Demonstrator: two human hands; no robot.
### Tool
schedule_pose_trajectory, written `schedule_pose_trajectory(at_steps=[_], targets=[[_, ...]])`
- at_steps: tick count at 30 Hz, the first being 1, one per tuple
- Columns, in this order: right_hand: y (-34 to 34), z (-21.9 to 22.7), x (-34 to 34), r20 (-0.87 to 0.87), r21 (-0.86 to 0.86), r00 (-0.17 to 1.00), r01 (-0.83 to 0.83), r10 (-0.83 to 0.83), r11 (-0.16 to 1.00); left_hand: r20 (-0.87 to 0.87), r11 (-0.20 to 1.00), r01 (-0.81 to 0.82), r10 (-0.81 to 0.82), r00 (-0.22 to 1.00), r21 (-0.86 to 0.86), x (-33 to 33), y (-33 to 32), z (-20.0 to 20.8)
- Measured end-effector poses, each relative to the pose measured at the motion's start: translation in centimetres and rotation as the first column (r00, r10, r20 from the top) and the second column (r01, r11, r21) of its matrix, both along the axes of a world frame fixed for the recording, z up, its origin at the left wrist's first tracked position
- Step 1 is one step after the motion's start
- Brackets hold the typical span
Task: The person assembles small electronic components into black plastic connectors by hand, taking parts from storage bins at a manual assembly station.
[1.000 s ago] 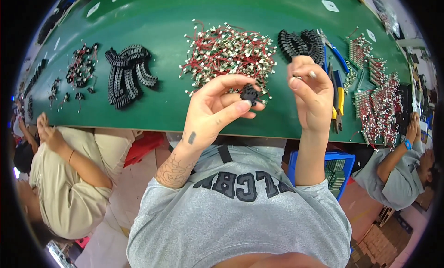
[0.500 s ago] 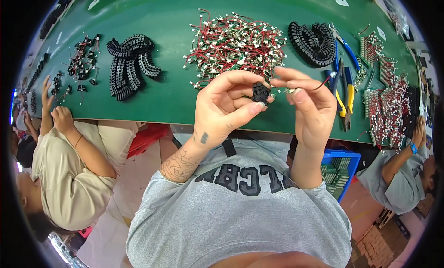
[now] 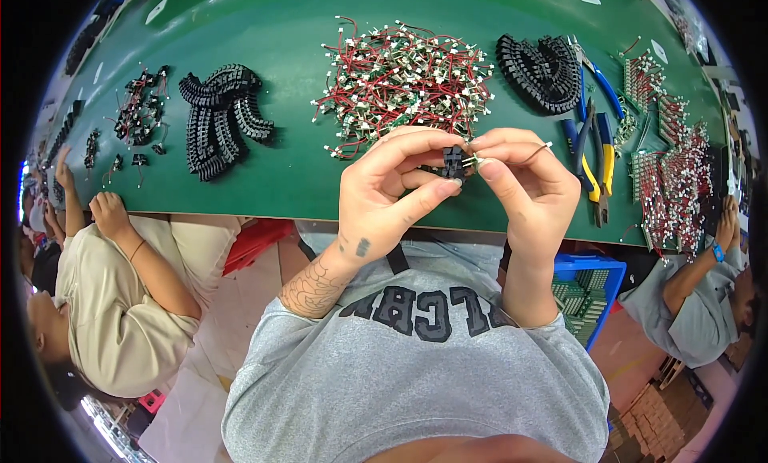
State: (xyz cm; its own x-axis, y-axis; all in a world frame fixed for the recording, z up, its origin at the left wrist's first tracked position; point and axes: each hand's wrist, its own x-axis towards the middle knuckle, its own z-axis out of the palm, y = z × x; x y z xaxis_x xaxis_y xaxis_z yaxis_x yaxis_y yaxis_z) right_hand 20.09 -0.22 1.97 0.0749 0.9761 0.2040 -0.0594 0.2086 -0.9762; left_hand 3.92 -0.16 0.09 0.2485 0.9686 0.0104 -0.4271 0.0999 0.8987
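Though perhaps apart (barely), left hand (image 3: 392,189) opposite right hand (image 3: 534,179), fingers (image 3: 428,196) inward

That bench (image 3: 292,55) is green, the wire heap (image 3: 410,85) at upper centre red and white, the pliers (image 3: 609,161) at right yellow-and-blue-handled, the part (image 3: 454,161) mid-frame black.

My left grip (image 3: 386,193) holds a black piece (image 3: 454,164): matt plastic by look, surface uneven. Wired part (image 3: 474,161) in my right grip (image 3: 534,181): too small to judge its finish. Worktop (image 3: 300,171): smooth, painted-looking, soft sheen. Pliers (image 3: 602,193): metal heads (image 3: 602,213), plastic-looking handles (image 3: 610,163). Bin (image 3: 588,263): smooth plastic. My shirt (image 3: 400,391): matt, heathered cloth. Black strips (image 3: 200,139): ribbed, dull, also plastic-looking.
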Motion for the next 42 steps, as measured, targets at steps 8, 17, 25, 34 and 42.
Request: schedule_pose_trajectory(at_steps=[8,17,25,34,42], targets=[[-0.1,0.4,-0.2,0.130,0.069,0.991,0.031,-0.039,0.997,-0.096,0.996,-0.029,0.038,0.995,0.086,0.1,0.0,-0.2],[0.3,-0.1,-0.8,0.196,0.120,0.979,0.028,-0.051,0.992,-0.366,0.943,-0.036,0.164,0.916,0.331,0.0,0.3,0.2],[0.4,-1.6,-0.6,-0.458,-0.220,0.889,-0.080,-0.031,0.972,0.018,0.995,-0.096,0.097,0.995,-0.025,0.2,0.2,1.2],[-1.2,0.4,0.4,0.455,0.294,0.888,-0.214,0.060,0.932,0.098,0.881,0.355,-0.342,0.934,-0.311,-2.6,-1.0,1.8],[-1.4,-1.7,2.9,0.606,0.040,0.795,-0.006,-0.019,0.999,-0.553,0.657,-0.676,0.717,0.424,0.334,-14.7,3.4,2.5]])
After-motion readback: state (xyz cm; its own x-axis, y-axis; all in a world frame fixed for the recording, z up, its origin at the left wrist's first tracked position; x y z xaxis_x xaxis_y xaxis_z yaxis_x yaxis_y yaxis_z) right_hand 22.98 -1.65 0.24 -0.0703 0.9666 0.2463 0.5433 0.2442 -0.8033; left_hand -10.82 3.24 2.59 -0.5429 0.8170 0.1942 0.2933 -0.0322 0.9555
